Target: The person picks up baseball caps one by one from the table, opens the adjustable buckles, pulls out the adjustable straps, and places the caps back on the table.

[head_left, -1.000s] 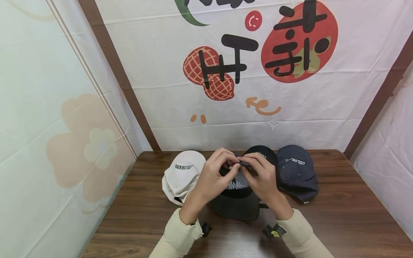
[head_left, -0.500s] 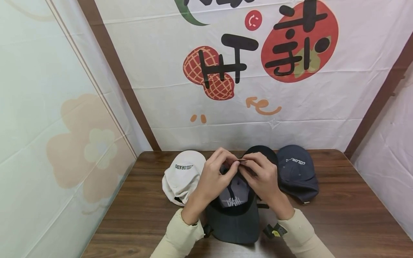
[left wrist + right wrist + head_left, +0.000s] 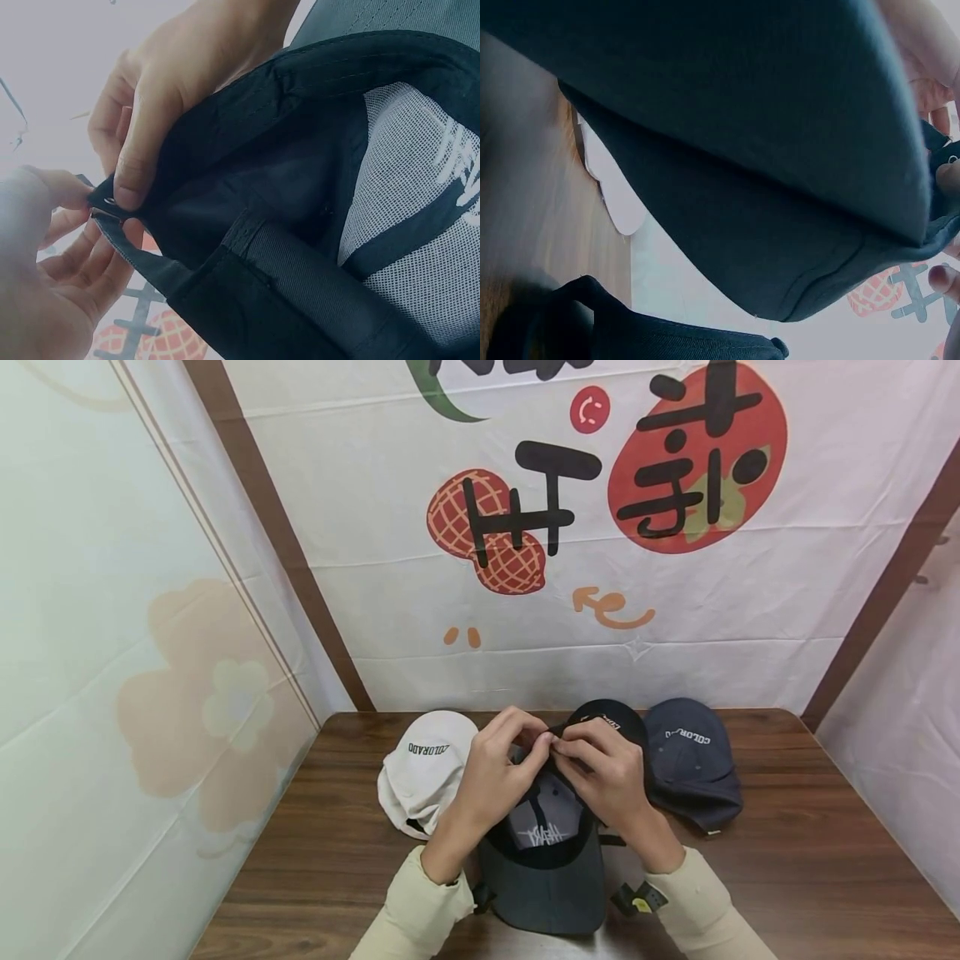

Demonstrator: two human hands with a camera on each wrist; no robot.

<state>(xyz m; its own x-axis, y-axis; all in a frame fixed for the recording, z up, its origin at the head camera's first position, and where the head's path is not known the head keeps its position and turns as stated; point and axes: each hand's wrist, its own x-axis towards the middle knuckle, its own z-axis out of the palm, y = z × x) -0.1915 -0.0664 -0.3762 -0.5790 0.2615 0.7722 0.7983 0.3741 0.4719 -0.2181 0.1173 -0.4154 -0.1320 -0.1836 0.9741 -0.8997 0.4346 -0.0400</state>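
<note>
A dark baseball cap (image 3: 547, 893) is held up above the table, brim toward me, its inside showing grey mesh and pale lettering. My left hand (image 3: 498, 768) pinches the back edge of the cap from the left. From the right, my right hand (image 3: 611, 768) pinches the same spot, the fingertips of both hands meeting. In the left wrist view, a narrow strap (image 3: 154, 266) bridges the cap's rear opening, with a small shiny fastener (image 3: 111, 201) between the fingertips. The outside of the cap (image 3: 727, 165) fills most of the right wrist view.
On the brown wooden table (image 3: 810, 852), a white cap (image 3: 431, 768) stands to the left. Behind and right of the hands are a black cap (image 3: 633, 727) and a navy cap (image 3: 690, 760). A printed white cloth (image 3: 412, 677) hangs behind the table.
The cap's brim has swung down and toward me, showing more of its inside. Both hands have stayed nearly in place, fingertips shifting slightly at the strap.
</note>
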